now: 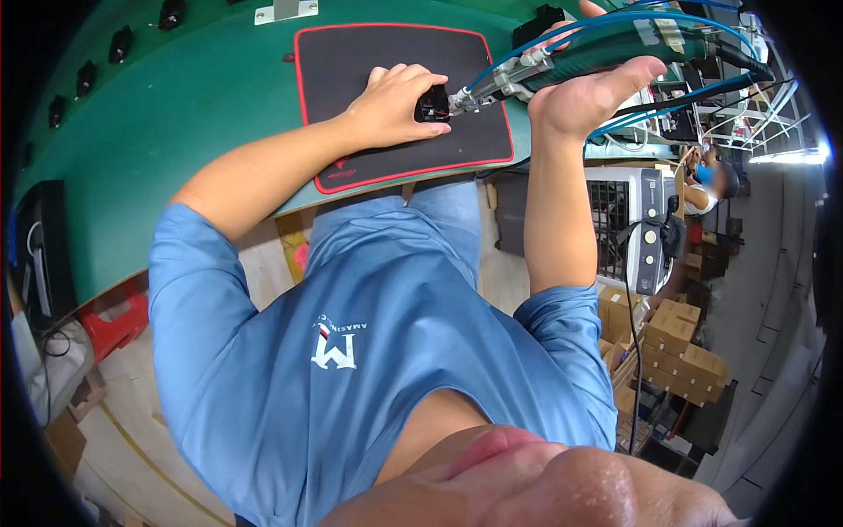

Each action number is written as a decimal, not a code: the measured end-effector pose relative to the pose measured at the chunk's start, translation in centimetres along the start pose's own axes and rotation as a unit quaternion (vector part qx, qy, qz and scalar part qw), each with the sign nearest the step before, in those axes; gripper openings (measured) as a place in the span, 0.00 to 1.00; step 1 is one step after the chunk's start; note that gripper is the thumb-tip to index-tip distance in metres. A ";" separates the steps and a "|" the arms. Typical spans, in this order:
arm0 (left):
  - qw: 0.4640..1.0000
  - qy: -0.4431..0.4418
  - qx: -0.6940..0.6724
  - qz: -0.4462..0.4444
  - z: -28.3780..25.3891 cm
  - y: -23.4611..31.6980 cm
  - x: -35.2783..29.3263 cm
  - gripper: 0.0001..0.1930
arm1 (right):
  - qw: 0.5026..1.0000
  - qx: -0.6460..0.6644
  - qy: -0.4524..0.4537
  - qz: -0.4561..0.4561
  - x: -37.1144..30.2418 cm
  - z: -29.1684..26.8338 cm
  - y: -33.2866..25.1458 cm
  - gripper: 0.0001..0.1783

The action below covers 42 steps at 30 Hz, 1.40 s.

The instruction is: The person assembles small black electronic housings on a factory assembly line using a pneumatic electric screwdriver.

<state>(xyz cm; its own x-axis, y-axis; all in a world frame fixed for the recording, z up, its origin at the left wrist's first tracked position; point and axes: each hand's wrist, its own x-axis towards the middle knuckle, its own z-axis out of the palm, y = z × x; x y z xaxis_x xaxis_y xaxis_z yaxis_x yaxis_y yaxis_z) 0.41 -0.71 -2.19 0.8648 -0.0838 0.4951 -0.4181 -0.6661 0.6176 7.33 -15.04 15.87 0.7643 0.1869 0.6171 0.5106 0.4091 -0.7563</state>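
My left hand (391, 107) is closed around a small black boxy part (432, 104), its thumb and fingers on opposite sides. The part sits over a black mat with a red edge (351, 61). Lying across my right hand (580, 101) is a power screwdriver (597, 51) with a green-wrapped body, a metal nose and blue air hoses. My right thumb stretches along its near side, while the fingertips show on its far side. The screwdriver's nose points left and meets the black part; the exact contact is too small to make out.
Several small black parts (121, 44) stand along the far left of the green table (228, 97). A metal bracket (285, 10) lies at the back. On the right are an air cooler (645, 228), cardboard boxes (676, 329) and another person (707, 189). A red stool (118, 321) is lower left.
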 end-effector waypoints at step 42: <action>0.997 -0.043 -0.071 -0.002 -1.6 -1.3 0.4 0.07 | 0.994 0.034 0.079 -0.066 0.0 1.5 2.2 0.30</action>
<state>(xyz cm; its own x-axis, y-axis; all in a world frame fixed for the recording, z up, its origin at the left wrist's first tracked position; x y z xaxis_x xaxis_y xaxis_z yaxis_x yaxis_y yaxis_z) 0.84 1.34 -1.86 0.8845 -0.1478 0.4424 -0.4444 -0.5552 0.7030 7.89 -12.79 14.50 0.7477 -0.0126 0.6639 0.5867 0.4808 -0.6516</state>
